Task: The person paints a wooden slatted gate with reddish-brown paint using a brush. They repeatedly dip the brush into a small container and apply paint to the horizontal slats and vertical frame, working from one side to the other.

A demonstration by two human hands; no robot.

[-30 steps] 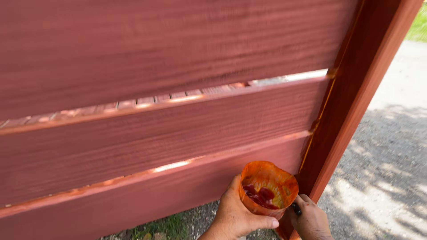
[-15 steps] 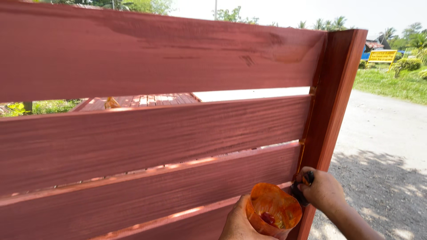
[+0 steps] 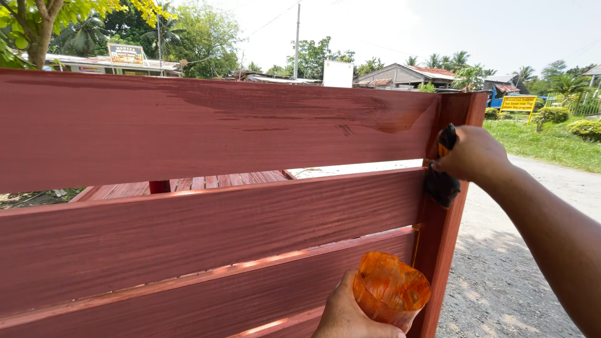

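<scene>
- Head view: fence (image 3: 206, 134) of wide horizontal wooden boards, reddish-brown stain, streaky visible grain, glossy wet-looking patch near the top right.
- Upright post (image 3: 446, 244) at the fence's right end, same red-brown finish, squared edges.
- Right hand (image 3: 471, 153) raised, arm reaching in from the right, fingers closed around a dark, crumpled rag (image 3: 441, 184) pressed against the post's edge.
- Left hand (image 3: 350, 313) low at the frame bottom, wrapped around a translucent orange plastic cup (image 3: 391, 289), soft-sided, stain-smeared, just beside the post.

Yellow roadside sign (image 3: 518, 103), white board (image 3: 338, 74)
</scene>
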